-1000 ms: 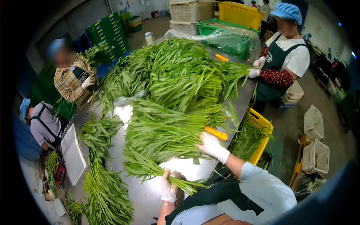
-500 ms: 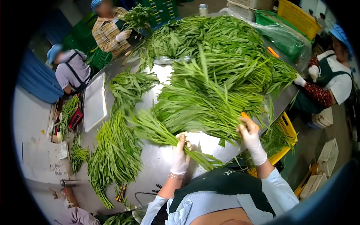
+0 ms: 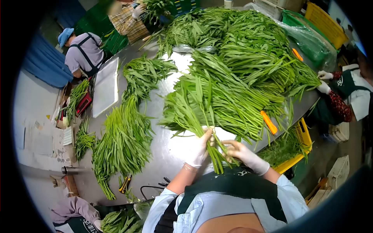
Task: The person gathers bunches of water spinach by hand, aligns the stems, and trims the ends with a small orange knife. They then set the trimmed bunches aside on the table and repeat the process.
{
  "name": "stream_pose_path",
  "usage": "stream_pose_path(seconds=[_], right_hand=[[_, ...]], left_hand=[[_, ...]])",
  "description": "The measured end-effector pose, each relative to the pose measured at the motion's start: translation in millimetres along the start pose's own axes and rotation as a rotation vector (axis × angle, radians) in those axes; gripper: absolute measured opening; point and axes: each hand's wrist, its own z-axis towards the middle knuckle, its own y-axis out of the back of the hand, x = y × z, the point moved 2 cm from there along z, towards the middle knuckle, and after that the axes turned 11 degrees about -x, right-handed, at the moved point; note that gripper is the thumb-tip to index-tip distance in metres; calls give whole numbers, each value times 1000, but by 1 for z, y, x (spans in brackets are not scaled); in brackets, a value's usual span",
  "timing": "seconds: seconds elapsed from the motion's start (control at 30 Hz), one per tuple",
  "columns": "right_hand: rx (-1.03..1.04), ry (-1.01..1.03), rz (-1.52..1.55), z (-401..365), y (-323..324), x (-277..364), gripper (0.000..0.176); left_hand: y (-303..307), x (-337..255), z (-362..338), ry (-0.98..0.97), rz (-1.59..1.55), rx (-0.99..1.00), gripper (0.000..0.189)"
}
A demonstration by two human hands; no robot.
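My left hand [image 3: 200, 150], in a white glove, is closed round a small bunch of water spinach [image 3: 186, 108], its leaves pointing away from me and its cut stems towards my apron. My gloved right hand [image 3: 248, 156] is at the stem ends, with bent fingers pinching stems beside the left hand. Just beyond both hands lies a thick layer of water spinach [image 3: 237, 105] with its stems lined up to the right. An orange-handled tool [image 3: 269, 122], probably a knife, rests beside those stem ends.
More greens [image 3: 124, 139] lie on the metal table [image 3: 161, 151] to the left, near a yellow-black cutter [image 3: 125, 184]. A yellow crate [image 3: 307, 136] stands at the right edge. Co-workers surround the table; one at the right [image 3: 347, 87] handles greens. A white tray [image 3: 106, 87] is far left.
My right hand has left the orange-handled tool and moved left and down to the stems. My left hand has moved slightly right, turning the bunch more upright in view.
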Motion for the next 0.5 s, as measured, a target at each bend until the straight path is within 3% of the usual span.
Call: stream_pose_path(seconds=[0.03,0.1,0.27,0.37,0.4,0.43,0.5], right_hand=[[18,-57,178,7,-1,0,44],[-23,15,393,20,-12,18,40],[-136,84,489,45,-33,24,22],[27,32,758,42,-25,8,15],[113,-51,714,26,-24,18,15],[208,3,605,16,-14,13,15],[172,-115,453,-15,5,16,13]], left_hand=[[-2,3,-2,11,19,17,9],[-7,9,-5,32,56,50,9],[-11,10,-5,-56,130,-12,6],[-4,2,-5,-112,-69,-22,7],[2,-3,-2,-112,-104,-89,8],[11,-9,4,-92,-202,-100,9],[29,-23,14,-99,-305,-107,10]])
